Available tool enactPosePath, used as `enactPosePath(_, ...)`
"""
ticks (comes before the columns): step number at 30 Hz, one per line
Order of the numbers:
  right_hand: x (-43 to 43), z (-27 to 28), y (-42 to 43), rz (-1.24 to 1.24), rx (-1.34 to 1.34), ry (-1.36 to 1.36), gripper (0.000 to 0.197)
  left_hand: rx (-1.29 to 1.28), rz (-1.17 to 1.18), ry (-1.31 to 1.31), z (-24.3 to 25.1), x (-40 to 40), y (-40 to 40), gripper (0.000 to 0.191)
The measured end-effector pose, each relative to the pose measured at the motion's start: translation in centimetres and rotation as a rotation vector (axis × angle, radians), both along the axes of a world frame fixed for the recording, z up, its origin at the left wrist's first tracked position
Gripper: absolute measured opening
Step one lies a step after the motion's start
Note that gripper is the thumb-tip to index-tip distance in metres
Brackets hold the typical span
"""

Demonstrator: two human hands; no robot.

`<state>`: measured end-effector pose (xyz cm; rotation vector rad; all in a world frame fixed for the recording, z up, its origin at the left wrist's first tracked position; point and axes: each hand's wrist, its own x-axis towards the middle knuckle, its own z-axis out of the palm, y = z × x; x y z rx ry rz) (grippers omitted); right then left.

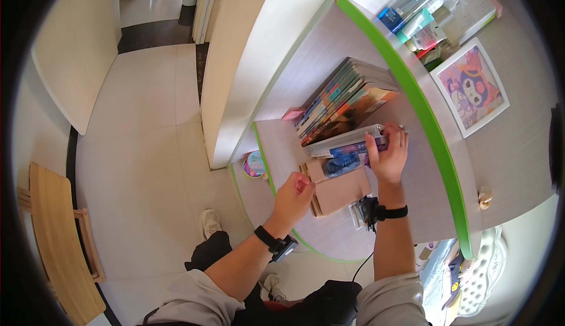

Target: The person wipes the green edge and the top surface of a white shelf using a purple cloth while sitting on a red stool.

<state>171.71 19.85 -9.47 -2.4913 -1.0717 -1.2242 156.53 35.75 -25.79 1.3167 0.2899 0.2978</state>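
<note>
My right hand [390, 156] reaches onto the shelf, its thumb and fingers around a small purple object [382, 142] that they partly cover. Its fingertips lie by the end of a clear plastic case [348, 139], and a blue-spined book [348, 149] stands against that case. Below these, a translucent blue item [342, 165] rests on a brown cardboard box [342, 193]. My left hand [293, 198] is at the box's left edge, fingers curled in with nothing visible in them. Whether it touches the cardboard I cannot tell.
Several books [342, 101] lean together farther back. A green-edged upper shelf [410, 85] overhangs on the right, with bottles [408, 8] and a framed picture [471, 87]. A round tin [254, 164] sits on the lower shelf. A wooden stool [66, 242] stands left; a cable [363, 266] hangs by my right wrist.
</note>
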Motion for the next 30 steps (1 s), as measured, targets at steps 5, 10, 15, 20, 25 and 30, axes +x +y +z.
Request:
enactPosePath(5, -0.8, -1.5, -1.5, 0.000, 0.169, 0.031, 0.053, 0.005, -0.038, 0.021, 0.9, 0.0, -0.4, 0.018)
enactPosePath(10, -1.8, -1.8, -2.2, -0.001, 0.076, -0.021, 0.055, -0.061, -0.043, -0.011, 0.2, 0.5, -0.8, 0.013)
enactPosePath(15, -2.3, -1.9, -2.2, -0.006, 0.096, -0.054, 0.055, -0.072, -0.004, -0.051, -0.7, 0.9, -1.3, 0.017)
enactPosePath(20, -2.6, -1.9, -1.9, 0.008, 0.159, -0.004, 0.054, -0.106, 0.005, -0.055, -1.0, 1.2, -1.6, 0.017)
enactPosePath(25, -2.7, -2.1, -2.0, 0.008, 0.167, 0.010, 0.050, -0.062, -0.068, -0.007, 0.1, 0.8, -1.2, 0.010)
enactPosePath(30, -2.7, -1.8, -1.5, 0.008, 0.175, 0.057, 0.047, -0.122, -0.010, -0.089, -0.7, 1.1, -1.6, 0.016)
